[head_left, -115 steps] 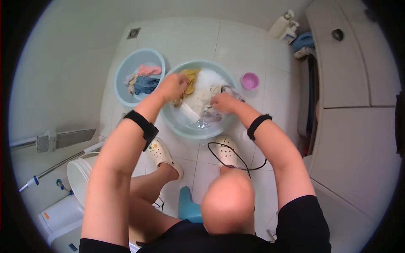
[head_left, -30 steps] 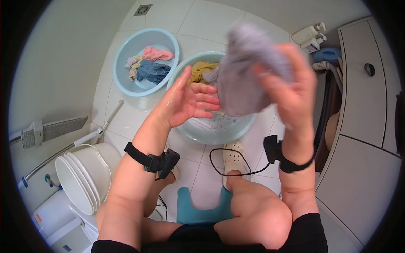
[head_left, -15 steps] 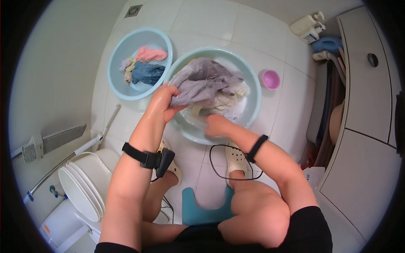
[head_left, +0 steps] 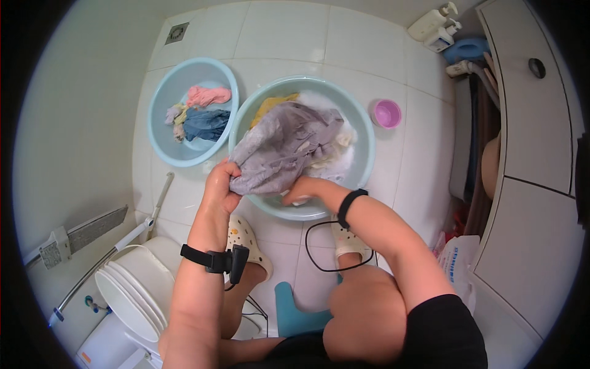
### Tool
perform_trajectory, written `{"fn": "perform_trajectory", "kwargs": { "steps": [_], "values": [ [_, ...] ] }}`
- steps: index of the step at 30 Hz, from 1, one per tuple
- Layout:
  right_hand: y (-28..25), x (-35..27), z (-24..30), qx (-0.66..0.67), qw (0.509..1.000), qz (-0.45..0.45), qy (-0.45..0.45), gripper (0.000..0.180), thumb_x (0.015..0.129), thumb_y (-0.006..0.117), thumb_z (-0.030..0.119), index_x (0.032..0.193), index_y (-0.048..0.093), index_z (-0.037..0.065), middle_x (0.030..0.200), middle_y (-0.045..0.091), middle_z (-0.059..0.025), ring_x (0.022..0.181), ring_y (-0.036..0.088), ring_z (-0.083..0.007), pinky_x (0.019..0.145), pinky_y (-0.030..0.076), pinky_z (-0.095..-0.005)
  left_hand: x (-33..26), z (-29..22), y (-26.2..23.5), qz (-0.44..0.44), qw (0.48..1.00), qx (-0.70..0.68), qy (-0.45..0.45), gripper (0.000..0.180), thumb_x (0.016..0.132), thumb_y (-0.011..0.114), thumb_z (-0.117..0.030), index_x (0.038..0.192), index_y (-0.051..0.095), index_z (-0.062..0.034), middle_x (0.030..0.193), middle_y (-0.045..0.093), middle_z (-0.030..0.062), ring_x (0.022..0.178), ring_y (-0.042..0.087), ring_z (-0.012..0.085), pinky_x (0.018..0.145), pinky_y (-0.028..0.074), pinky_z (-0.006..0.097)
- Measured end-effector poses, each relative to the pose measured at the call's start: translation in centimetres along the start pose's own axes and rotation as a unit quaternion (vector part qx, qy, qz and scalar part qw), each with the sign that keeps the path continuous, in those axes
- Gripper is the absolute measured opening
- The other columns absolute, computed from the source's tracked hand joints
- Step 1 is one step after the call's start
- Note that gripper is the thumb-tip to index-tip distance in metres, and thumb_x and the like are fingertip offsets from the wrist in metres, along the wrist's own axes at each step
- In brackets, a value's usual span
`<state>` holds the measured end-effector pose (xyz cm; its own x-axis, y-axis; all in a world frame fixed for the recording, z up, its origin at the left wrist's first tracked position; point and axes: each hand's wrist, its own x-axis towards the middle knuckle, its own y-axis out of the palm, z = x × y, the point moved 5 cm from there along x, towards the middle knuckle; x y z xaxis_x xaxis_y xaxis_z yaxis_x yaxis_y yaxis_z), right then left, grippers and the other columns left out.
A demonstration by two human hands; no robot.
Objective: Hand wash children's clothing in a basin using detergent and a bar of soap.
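Note:
A wet greyish-lilac garment is bunched up over the larger pale blue basin. My left hand grips its near left edge, at the basin's rim. My right hand reaches in over the near side of the same basin, palm down with curled fingers. The garment's lower edge partly covers those fingers, and a bit of whitish cloth shows beneath them. Off-white cloth and a yellow cloth lie in the basin, with white suds along the far side.
A smaller blue basin at left holds pink, blue and pale clothes. A pink cup stands to the right. White buckets are at lower left, a grey cabinet at right, pump bottles at far right.
My left hand has come lower and nearer, drawing the garment toward me and spreading it. The yellow cloth shows more. My right hand has slipped under the garment's edge. The view has shifted slightly.

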<state>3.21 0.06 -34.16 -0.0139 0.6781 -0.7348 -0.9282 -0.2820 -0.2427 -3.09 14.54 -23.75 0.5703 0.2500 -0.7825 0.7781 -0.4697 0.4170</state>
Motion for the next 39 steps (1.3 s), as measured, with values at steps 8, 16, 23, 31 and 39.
{"fn": "perform_trajectory", "kwargs": {
  "steps": [8,16,23,31,39],
  "values": [
    [-6.8,-11.6,-0.6,0.169,0.98,-0.078,-0.074,0.064,0.06,0.06,0.017,0.122,0.045,0.005,0.099,0.058,-0.0144,0.086,0.055,-0.0202,0.075,0.043,-0.0287,-0.8,0.5,0.6,0.037,0.99,-0.137,-0.026,0.052,0.064,0.047,-0.006,0.115,0.044,0.0044,0.112,0.052,0.0187,0.102,0.051,0.034,0.092,0.041,0.044],
    [-10.0,-17.4,-1.8,0.289,0.94,-0.174,-0.044,0.081,0.059,0.055,-0.002,0.136,0.031,0.011,0.114,0.05,-0.0047,0.088,0.051,-0.0147,0.081,0.041,-0.0259,-1.8,0.5,3.8,0.126,0.969,-0.211,0.024,0.056,0.066,0.046,-0.009,0.121,0.039,0.0031,0.118,0.048,0.0193,0.109,0.048,0.0355,0.097,0.036,0.048],
    [-11.7,-18.1,-1.6,0.38,0.83,-0.377,-0.16,0.08,0.065,0.066,0.008,0.136,0.031,0.013,0.118,0.047,-0.0088,0.1,0.047,-0.0181,0.088,0.038,-0.0297,-0.3,1.6,3.7,0.072,0.979,-0.186,0.046,0.052,0.07,0.043,-0.008,0.121,0.04,0.0009,0.121,0.046,0.0183,0.11,0.047,0.0364,0.097,0.036,0.049],
    [-8.0,-12.4,7.6,0.116,0.843,-0.453,-0.264,0.067,0.078,0.061,0.03,0.135,0.031,0.01,0.113,0.044,-0.018,0.104,0.045,-0.0328,0.094,0.034,-0.0367,-0.8,4.3,8.5,0.024,0.998,-0.026,0.053,0.042,0.091,0.037,-0.041,0.114,0.05,-0.008,0.108,0.055,0.0077,0.1,0.054,0.0233,0.084,0.045,0.038],
    [-5.9,-14.2,9.9,0.011,0.825,-0.479,-0.3,0.061,0.079,0.059,0.03,0.132,0.035,0.012,0.11,0.044,-0.0197,0.103,0.044,-0.0371,0.09,0.035,-0.0404,-0.8,4.5,5.6,0.034,0.998,0.007,0.058,0.033,0.091,0.039,-0.036,0.106,0.053,-0.0097,0.098,0.058,0.0087,0.087,0.059,0.0221,0.075,0.049,0.037]
  ]
}}
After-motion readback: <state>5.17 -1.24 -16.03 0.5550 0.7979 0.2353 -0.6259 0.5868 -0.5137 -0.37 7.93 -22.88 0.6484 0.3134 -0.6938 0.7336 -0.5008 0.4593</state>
